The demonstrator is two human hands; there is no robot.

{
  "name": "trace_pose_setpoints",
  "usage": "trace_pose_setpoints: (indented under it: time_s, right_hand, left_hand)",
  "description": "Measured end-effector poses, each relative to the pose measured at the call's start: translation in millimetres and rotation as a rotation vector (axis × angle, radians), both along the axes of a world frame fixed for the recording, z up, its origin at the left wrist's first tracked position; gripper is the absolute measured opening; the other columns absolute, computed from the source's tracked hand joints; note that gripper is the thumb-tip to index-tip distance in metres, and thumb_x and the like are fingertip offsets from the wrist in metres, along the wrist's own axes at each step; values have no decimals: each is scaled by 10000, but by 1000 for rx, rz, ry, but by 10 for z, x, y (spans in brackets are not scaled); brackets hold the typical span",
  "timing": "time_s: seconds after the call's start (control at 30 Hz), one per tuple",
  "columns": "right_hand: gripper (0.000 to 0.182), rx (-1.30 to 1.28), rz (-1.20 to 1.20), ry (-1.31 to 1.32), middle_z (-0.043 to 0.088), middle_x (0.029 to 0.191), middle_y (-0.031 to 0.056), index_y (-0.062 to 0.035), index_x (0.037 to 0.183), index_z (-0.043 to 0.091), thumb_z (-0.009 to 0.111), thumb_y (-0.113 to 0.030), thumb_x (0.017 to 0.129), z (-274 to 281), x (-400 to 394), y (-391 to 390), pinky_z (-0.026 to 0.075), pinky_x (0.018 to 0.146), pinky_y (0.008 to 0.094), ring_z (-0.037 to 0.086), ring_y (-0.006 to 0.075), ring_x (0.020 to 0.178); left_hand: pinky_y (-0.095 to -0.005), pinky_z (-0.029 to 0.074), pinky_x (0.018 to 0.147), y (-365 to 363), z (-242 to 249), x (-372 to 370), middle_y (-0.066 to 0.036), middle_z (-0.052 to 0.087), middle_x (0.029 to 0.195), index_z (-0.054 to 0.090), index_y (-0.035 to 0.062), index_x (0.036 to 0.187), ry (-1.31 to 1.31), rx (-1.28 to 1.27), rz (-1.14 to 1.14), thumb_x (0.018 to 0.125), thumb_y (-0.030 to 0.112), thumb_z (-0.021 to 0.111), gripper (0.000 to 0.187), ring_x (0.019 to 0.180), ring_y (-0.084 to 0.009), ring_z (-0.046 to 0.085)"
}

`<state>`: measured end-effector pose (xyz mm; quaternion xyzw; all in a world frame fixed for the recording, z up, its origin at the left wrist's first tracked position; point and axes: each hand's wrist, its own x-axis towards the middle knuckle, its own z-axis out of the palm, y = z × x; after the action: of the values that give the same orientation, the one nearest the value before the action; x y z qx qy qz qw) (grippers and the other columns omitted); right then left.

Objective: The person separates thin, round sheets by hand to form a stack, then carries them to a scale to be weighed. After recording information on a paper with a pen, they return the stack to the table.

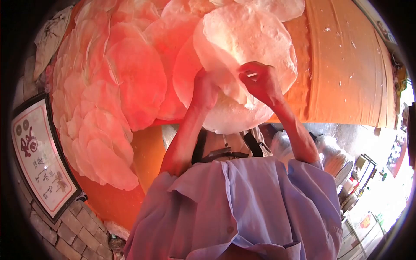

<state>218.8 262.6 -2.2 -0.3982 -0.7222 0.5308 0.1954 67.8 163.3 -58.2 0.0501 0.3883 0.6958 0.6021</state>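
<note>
A large, thin, round pancake-like sheet [255, 34], pale and translucent, hangs folded and uneven in front of me over the table's near edge. My left hand [205, 90] is at its left side, fingers blurred and partly covered by the sheet, apparently pinching its edge. Curled at the sheet's middle right, my right hand [262, 82] has thumb and fingertips drawn together on the thin material. Below both hands, another pale round sheet [236, 117] droops toward my body.
Many overlapping thin sheets [134, 73] cover the left of the orange-covered table [346, 65], some hanging over its edge. White crumbs dot the cloth at right. A framed sign [45, 156] leans at the left by a brick floor [71, 229]. Plastic-wrapped goods [333, 156] stand at right.
</note>
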Motion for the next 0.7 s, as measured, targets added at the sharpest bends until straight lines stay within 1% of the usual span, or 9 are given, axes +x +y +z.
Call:
trace_pose_setpoints:
  time_s: [0.07,0.17,0.27,0.33,0.37,0.4,0.43,0.47,0.7]
  right_hand:
    - [171,274,-57,-150,664,821,147,-6,911,661,642,-97,768,39,-44,-35,537,668,348,664,265,729]
    - [174,556,171,-347,639,737,163,-48,763,623,574,-215,778,51,-231,-207,495,585,447,630,355,659]
    - [113,641,166,-429,609,637,124,-54,710,588,567,-155,756,311,-95,151,474,530,421,612,352,616]
    - [70,785,-45,-446,619,631,112,-51,722,595,572,-115,738,582,258,669,472,515,397,607,328,587]
    - [97,614,-57,-291,678,784,48,-45,865,660,569,-51,833,463,558,1130,496,626,279,609,121,699]
    - [105,476,-59,-122,657,784,-8,-61,910,674,593,-51,843,668,763,1468,493,674,254,572,60,771]
    - [129,837,-137,-141,660,765,93,-86,911,661,559,-46,842,814,879,1694,480,550,316,647,246,674]
    - [117,758,-72,-131,651,833,-10,-48,969,662,596,-87,882,853,1269,2251,484,668,240,564,48,767]
    - [222,988,-328,-430,682,863,21,-75,1101,655,577,-193,930,2216,1356,2586,507,652,232,616,81,721]
  left_hand:
    - [-302,533,729,28,-87,46,-82,636,1005,525,-6,1162,219,-106,2,914,142,566,291,877,-167,632]
    - [-317,523,755,-50,-497,-39,-93,620,1014,565,-4,1103,51,-29,-71,838,18,593,268,910,-194,615]
    - [-348,543,801,42,-67,-14,-107,617,1076,536,-12,1171,-141,-162,102,887,77,585,303,969,-220,622]
    - [-348,555,799,-95,-159,-135,-91,618,1086,520,4,1189,-131,-199,80,921,128,569,300,955,-212,632]
    - [-343,557,792,-149,-209,-189,-87,618,1086,521,8,1189,-135,-222,85,924,130,564,295,945,-209,634]
    - [-338,559,785,-178,-260,-210,-83,617,1087,521,12,1189,-138,-243,92,927,132,558,291,935,-205,636]
    - [-340,558,794,-183,-336,-215,-84,628,1064,539,13,1162,-108,-260,98,936,144,547,262,935,-212,640]
    - [-342,556,803,-203,-420,-224,-86,639,1041,557,14,1134,-77,-279,105,945,157,536,238,935,-218,643]
    - [-358,548,795,-233,-291,-209,-92,627,1060,564,22,1119,-54,-285,135,961,155,499,217,946,-207,632]
